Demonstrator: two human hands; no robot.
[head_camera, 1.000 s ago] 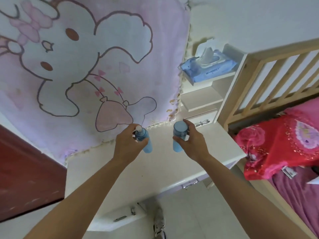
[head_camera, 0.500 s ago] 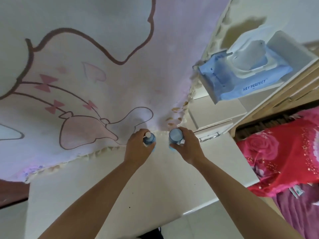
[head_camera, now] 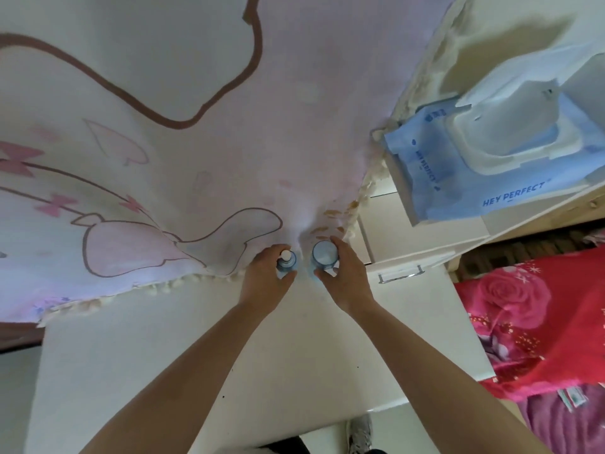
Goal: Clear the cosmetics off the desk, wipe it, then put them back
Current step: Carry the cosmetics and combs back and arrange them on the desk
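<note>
Seen from above, a blue pump bottle (head_camera: 287, 259) with a white nozzle stands at the back of the white desk (head_camera: 183, 348). My left hand (head_camera: 266, 278) grips it from the left. Just to its right stands a blue bottle with a round cap (head_camera: 324, 254), and my right hand (head_camera: 343, 278) grips that one from the right. Both bottles are upright, close to each other and right against the hanging pink blanket (head_camera: 183, 152). Their lower parts are hidden by my fingers.
A blue pack of wet wipes (head_camera: 458, 172) with its lid flipped up lies on a white shelf at the right. Below it is a small drawer with a clear handle (head_camera: 401, 276). A bed with red floral bedding (head_camera: 537, 309) borders the desk's right side.
Both hands carried the bottles away from me to the back of the desk, against the blanket. My head leaned forward and down, so everything looks closer.
</note>
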